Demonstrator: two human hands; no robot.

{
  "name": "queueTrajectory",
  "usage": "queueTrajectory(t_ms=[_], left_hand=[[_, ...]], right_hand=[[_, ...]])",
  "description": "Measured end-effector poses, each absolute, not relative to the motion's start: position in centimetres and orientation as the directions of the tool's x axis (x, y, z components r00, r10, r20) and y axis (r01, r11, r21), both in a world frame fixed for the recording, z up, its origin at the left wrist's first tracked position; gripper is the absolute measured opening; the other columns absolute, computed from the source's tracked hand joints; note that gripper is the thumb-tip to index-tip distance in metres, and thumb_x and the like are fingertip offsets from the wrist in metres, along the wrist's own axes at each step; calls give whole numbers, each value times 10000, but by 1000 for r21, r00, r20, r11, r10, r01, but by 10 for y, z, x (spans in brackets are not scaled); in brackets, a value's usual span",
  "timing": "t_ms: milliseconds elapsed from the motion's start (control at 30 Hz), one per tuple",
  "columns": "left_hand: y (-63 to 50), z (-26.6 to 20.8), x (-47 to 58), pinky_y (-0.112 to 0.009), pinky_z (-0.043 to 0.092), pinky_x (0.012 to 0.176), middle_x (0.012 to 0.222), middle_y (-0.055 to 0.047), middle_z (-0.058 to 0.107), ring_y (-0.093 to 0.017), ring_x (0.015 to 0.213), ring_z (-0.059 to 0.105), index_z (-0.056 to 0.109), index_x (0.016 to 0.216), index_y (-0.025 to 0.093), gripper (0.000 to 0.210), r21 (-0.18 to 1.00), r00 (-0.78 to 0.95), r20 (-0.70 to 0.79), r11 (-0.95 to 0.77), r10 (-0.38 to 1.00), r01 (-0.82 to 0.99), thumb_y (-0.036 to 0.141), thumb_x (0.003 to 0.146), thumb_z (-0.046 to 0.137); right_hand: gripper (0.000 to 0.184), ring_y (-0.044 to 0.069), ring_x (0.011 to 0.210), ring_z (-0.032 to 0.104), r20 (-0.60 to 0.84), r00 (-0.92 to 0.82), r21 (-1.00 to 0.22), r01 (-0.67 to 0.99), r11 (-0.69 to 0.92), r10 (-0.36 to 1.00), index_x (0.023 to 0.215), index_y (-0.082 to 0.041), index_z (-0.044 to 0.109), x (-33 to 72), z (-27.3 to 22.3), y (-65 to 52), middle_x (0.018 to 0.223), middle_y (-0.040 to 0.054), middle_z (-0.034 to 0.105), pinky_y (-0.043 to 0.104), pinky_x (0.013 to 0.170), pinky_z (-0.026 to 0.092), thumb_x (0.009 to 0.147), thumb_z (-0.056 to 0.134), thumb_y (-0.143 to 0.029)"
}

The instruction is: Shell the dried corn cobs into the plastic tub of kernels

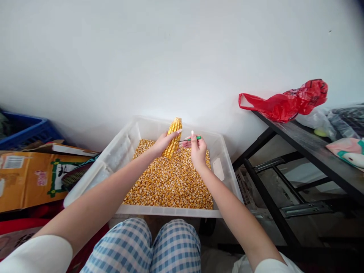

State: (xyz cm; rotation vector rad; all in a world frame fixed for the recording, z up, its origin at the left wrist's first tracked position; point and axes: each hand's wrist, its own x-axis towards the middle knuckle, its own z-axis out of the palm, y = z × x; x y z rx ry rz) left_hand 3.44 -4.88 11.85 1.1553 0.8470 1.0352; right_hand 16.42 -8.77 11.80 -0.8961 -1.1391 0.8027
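My left hand (163, 143) is wrapped around a yellow corn cob (173, 137), which tilts upright above the bin, most of its kernels in place. In my right hand (197, 148) is a thin screwdriver (196, 138) with a green handle, pinched between thumb and fingers. Its metal shaft points left at the side of the cob; whether the tip touches the kernels I cannot tell. Below both hands, loose corn kernels (167, 185) cover the bottom of a translucent plastic bin (170, 210).
Close on the right stands a black-framed table (313, 140) with a red plastic bag (287, 100) at its corner. To the left are a cardboard box (25, 178) and a blue crate (28, 129). A white wall (170, 57) rises behind the bin.
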Motion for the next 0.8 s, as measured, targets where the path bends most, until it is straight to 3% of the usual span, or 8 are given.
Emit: queueTrajectory(t_ms=[200, 367, 667, 800], left_hand=[[-58, 129, 35, -251, 464, 428, 642, -49, 600, -168, 503, 576, 559, 898, 142, 409, 997, 352, 39, -15, 935, -69, 490, 688, 607], [-67, 137, 43, -225, 456, 479, 699, -57, 631, -152, 550, 570, 591, 836, 135, 333, 991, 458, 126, -133, 880, -17, 412, 661, 654], [-60, 132, 44, -219, 439, 416, 558, 7, 536, -129, 453, 539, 522, 832, 156, 369, 985, 318, 28, 28, 948, -170, 491, 698, 599], [-55, 128, 41, -276, 505, 491, 612, -45, 599, -172, 516, 604, 518, 832, 146, 394, 967, 383, -48, 140, 922, -215, 511, 702, 587]], right_hand=[[333, 93, 402, 553, 296, 229, -928, -163, 336, 927, 736, -188, 478, 171, 116, -79, 476, -42, 569, 204, 452, 471, 790, 444, -515], [383, 81, 314, 474, 219, 200, -947, -190, 257, 955, 656, -194, 453, 179, 116, -71, 393, -63, 504, 177, 347, 388, 772, 443, -560], [420, 86, 341, 526, 152, 71, -962, -216, 164, 986, 666, -172, 476, 180, 120, -72, 397, -31, 542, 162, 360, 420, 743, 474, -585], [421, 94, 387, 564, 201, 186, -931, -269, 246, 962, 699, -168, 484, 183, 121, -69, 456, -12, 587, 178, 409, 462, 752, 460, -585]])
